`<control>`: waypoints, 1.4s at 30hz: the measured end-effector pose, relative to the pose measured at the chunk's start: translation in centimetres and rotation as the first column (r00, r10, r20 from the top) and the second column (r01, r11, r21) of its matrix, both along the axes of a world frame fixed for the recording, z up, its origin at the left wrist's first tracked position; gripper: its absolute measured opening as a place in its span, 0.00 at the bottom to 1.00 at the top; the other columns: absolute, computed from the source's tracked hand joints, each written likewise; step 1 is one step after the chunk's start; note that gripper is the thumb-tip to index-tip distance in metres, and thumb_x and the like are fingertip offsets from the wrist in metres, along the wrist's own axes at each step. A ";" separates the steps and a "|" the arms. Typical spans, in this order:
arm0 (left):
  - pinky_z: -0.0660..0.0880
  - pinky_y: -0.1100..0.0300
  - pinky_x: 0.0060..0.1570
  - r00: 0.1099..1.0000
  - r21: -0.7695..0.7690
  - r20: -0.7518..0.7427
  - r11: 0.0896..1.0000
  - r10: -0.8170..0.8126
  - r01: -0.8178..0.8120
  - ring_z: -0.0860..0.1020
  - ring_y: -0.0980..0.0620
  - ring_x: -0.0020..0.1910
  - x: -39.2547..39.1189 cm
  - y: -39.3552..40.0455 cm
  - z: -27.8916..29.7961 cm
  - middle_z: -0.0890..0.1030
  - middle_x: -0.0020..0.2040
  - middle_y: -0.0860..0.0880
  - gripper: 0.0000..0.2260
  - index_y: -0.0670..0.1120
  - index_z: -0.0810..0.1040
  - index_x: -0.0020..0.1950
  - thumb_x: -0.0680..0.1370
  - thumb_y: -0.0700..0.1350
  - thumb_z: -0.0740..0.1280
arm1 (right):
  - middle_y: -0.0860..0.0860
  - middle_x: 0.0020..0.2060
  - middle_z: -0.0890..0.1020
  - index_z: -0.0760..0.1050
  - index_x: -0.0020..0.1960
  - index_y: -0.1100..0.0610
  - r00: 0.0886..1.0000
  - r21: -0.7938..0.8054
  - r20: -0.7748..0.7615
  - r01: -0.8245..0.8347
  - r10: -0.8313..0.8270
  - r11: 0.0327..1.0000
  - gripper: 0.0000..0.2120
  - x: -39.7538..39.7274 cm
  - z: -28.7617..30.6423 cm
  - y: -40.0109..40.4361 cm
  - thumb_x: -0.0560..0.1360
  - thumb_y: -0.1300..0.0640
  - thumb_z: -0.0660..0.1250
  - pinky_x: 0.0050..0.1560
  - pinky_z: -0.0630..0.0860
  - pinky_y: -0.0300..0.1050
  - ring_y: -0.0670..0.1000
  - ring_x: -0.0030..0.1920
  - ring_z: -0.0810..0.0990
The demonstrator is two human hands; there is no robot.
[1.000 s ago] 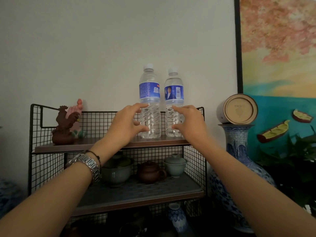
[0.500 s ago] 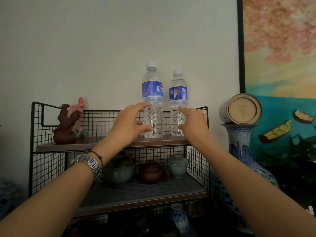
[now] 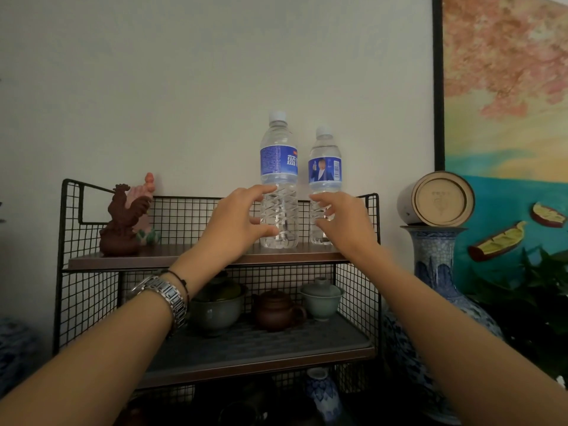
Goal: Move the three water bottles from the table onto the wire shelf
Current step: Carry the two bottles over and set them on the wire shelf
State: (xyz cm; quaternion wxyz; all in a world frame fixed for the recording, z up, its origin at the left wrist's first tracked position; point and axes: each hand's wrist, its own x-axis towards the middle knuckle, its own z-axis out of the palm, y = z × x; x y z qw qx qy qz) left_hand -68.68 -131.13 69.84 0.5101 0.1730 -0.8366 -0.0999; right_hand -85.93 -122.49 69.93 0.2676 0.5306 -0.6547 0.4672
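— As both forearms came in low from the near edge, why were the hands cupped rather than clamped?
— The left hand [image 3: 238, 221] had its fingers [image 3: 264, 189] spread in an open curl beside the taller bottle [image 3: 279, 182], thumb low near the ribbed part, and I couldn't tell whether it touched the plastic. The right hand [image 3: 344, 224] looked the same: fingers loosely curled and apart, right by the shorter bottle [image 3: 325, 167], not visibly squeezing it.
— So neither was carrying anything?
— That was my reading. Both bottles stood upright on the top board of the wire shelf [image 3: 190, 256], side by side and just apart, so the hands seemed only to be steadying them.
— Why that spot?
— Probably because the rooster figurine [image 3: 123, 222] took the left end, leaving bare board in the middle and right. The tier below was taken up by a bowl [image 3: 215, 309], a teapot [image 3: 276, 307] and a lidded cup [image 3: 322, 298].
— And the third bottle?
— It wasn't in view, nor was any tabletop. I judged two of three placed, with room left between the rooster and the taller bottle.
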 end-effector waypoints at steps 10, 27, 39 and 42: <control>0.75 0.61 0.48 1.000 -0.023 0.008 0.999 0.023 -0.023 0.81 0.52 0.45 -0.2 -0.2 0.0 0.74 0.62 0.49 0.34 0.56 0.68 0.69 0.66 0.43 0.77 | 0.57 0.56 0.82 0.73 0.66 0.58 0.914 0.026 0.311 -0.283 0.262 0.959 0.28 -0.7 0.7 0.2 0.68 0.70 0.73 0.51 0.81 0.48 0.54 0.52 0.82; 0.77 0.47 0.53 0.989 -0.016 0.092 0.993 0.120 -0.119 0.79 0.47 0.50 -2.2 -0.2 1.4 0.75 0.59 0.46 0.32 0.54 0.68 0.62 0.63 0.41 0.79 | 0.43 0.40 0.79 0.77 0.60 0.53 0.933 -0.129 0.148 -0.309 0.327 0.942 0.21 -0.8 0.4 3.6 0.69 0.68 0.72 0.33 0.79 0.31 0.42 0.38 0.81; 0.75 0.53 0.51 0.974 -0.074 0.155 0.985 0.164 -0.154 0.76 0.47 0.50 -5.3 -0.9 2.0 0.74 0.58 0.45 0.31 0.53 0.67 0.62 0.65 0.41 0.78 | 0.50 0.45 0.82 0.78 0.59 0.51 0.952 -0.128 0.099 -0.275 0.288 0.953 0.20 -2.0 -1.1 5.8 0.69 0.65 0.72 0.39 0.79 0.36 0.46 0.41 0.83; 0.75 0.52 0.52 0.975 -0.053 0.150 0.986 0.161 -0.155 0.75 0.47 0.51 -5.7 -1.1 2.0 0.74 0.58 0.45 0.31 0.53 0.66 0.62 0.65 0.40 0.78 | 0.50 0.45 0.82 0.78 0.59 0.52 0.947 -0.120 0.107 -0.289 0.301 0.950 0.20 -2.1 -1.3 5.9 0.70 0.65 0.72 0.39 0.79 0.34 0.47 0.42 0.83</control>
